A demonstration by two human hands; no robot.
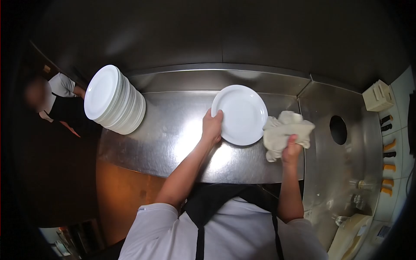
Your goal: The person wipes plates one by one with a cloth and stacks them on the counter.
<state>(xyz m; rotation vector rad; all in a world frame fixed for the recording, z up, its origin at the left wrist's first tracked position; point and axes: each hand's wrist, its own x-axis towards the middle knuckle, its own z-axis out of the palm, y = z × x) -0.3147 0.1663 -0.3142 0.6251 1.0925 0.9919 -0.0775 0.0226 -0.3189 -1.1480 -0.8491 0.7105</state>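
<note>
A white round plate [240, 115] is held at its left rim by my left hand [212, 125], thumb on the upper face. Bunched in my right hand [291, 149] is a cream cloth [288, 131], whose left edge meets or nearly meets the plate's right rim. Both are over the steel counter [164, 149]. A tall stack of white plates [115, 99] stands on the counter's left end.
At the far left is another person [60, 95] in a white shirt and dark apron. The right-hand steel surface [320, 173] has a round dark hole [338, 130] and several glasses. Knives [388, 157] and a white holder [378, 96] line the right wall.
</note>
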